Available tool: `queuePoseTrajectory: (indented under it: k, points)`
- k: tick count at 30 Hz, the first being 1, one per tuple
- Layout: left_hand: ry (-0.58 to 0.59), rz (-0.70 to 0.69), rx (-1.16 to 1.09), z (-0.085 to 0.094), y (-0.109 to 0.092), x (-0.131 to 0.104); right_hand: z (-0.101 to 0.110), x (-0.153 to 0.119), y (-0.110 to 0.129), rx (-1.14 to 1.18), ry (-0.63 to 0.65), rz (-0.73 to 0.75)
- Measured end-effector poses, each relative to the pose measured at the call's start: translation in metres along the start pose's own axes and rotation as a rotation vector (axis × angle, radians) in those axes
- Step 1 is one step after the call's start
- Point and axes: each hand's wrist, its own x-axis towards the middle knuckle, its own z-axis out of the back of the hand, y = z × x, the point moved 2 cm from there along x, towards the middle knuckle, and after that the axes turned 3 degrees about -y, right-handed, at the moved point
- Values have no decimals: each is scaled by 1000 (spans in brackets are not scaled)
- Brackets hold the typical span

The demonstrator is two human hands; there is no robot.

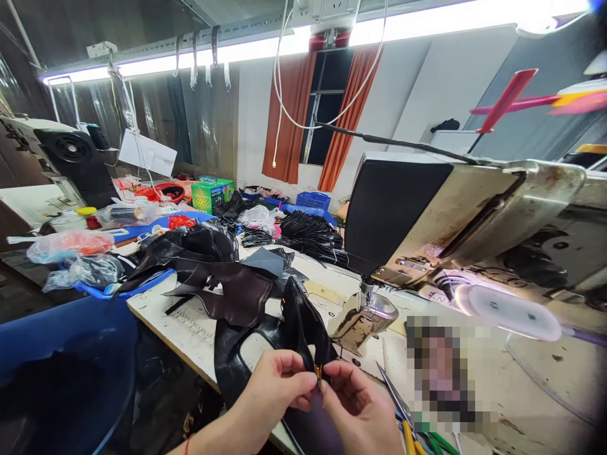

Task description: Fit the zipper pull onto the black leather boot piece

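Note:
A black leather piece (pixel 303 316) with a gold-coloured zipper part (pixel 318 371) lies at the front edge of the sewing table. My left hand (pixel 279 385) pinches it just left of the zipper part, thumb and fingers pressed together. From the other side my right hand (pixel 353 398) pinches the same piece, its fingertips close to those of my left hand. A dark brown leather piece (pixel 239 294) rests behind. The sewing machine's metal post (pixel 365 316) stands right behind my right hand.
The sewing machine head (pixel 403 215) overhangs the right side. Scissors (pixel 396 392) and yellow-handled and green-handled tools lie beside my right hand. Black leather pieces (pixel 203 243) are heaped at the back left. A blue bin (pixel 66 373) stands at the left; a lamp (pixel 509 309) is at right.

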Motion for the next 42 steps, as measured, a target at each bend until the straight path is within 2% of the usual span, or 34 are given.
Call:
queuePoseTrajectory:
  k: [4,8,11,15,21,26,29,33,42]
  points:
    - [-16,-72,70,-4,3,4,1,-1,2,-13,18,19]
    - [-91,-118,45,-8,8,7,2,-1,5,-25,42,21]
    - [-74,-73,19,-7,9,7,4,0,4,-15,36,-6]
    - [36,4,-3,-4,8,3,8,1,0,-18,17,-24]
    - [-50,-24,57,-2,12,4,11,3,1,-37,7,-15]
    - [-9,29,1,0,11,2,15,4,5,-50,155,-66]
    - [0,85,-33,2,8,1,20,6,3,-78,154,-40]
    - [8,126,-54,0,4,1,26,12,-3,-134,231,-7]
    - [48,134,-53,0,2,1,27,15,-5,-154,271,37]
